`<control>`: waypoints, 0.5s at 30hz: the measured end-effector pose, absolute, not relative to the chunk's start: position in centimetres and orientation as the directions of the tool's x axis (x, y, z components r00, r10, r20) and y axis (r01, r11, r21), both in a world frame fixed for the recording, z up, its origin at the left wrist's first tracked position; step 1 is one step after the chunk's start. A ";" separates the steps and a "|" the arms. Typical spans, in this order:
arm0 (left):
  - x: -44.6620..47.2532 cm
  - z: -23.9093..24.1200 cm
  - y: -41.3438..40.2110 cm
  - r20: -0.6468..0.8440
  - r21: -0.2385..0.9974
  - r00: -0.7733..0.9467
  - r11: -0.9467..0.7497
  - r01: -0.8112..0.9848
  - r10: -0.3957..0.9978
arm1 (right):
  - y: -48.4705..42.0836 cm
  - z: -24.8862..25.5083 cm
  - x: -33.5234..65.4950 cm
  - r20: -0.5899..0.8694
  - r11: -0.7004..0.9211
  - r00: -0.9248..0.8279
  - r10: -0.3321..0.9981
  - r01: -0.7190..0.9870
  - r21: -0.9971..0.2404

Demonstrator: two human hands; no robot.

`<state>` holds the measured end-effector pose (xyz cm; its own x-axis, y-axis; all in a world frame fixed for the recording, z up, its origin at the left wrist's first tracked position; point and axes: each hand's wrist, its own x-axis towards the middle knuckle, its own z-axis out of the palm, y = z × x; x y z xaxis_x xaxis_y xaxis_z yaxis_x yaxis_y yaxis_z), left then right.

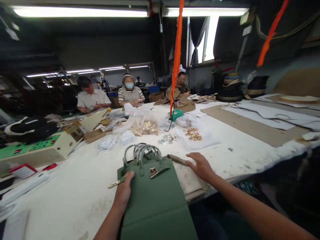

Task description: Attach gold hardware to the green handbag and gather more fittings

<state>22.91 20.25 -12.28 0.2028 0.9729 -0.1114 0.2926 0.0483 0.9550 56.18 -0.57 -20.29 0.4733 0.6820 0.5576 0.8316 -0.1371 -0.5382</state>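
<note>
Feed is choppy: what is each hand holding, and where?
The left hand holds the green handbag at its upper left edge; the right hand only touches the end of a tool handle.

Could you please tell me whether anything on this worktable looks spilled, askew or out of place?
Yes: small gold fittings and silver fittings lie scattered loose on the white table beyond the green bag. The table edge near the right hand is smudged with dark marks. Nothing looks broken.

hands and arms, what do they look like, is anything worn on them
The left hand and right hand are bare: no gloves, rings or watch show. Both forearms are bare too, with no sleeve in view.
</note>
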 end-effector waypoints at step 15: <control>21.9 -13.4 21.2 -0.217 0.913 -0.020 0.210 0.351 0.976 | 6.3 -17.5 68.5 0.354 -0.118 0.669 0.654 0.552 -0.825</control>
<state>21.90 21.21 -13.45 -0.0200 0.9759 -0.2172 0.3509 0.2103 0.9125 68.46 6.28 -17.47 0.6688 0.6538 0.3538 0.5523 -0.1184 -0.8252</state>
